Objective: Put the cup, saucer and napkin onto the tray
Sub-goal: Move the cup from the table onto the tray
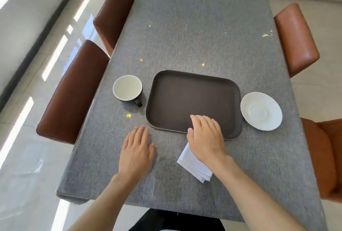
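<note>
- Lay with long axis running left to right: dark brown tray (185,99), bare inside, at the middle of the grey-clothed tabletop (194,27).
- Stood upright just left of the tray, apart from it: cup (127,88), white within and dark outside, handle pointing near and right toward the tray's near-left corner.
- Sat just right of the tray, not touching: white saucer (261,111), face up.
- Lay near the tray's near edge: folded white napkin (194,164), long axis slanting from far-left to near-right; far end hidden beneath the right wrist.
- Rested flat on the cloth, palm down, near the tray's near-left corner: left hand (137,149), fingers together and pointing far, grip holding nothing.
- Reached over the tray's near rim, palm down: right hand (205,136), fingers loosely curled and pointing far-left, grip empty; contact with the tray impossible to tell.
- Cut off at the frame's edges: brown chairs (74,92) on both sides.
</note>
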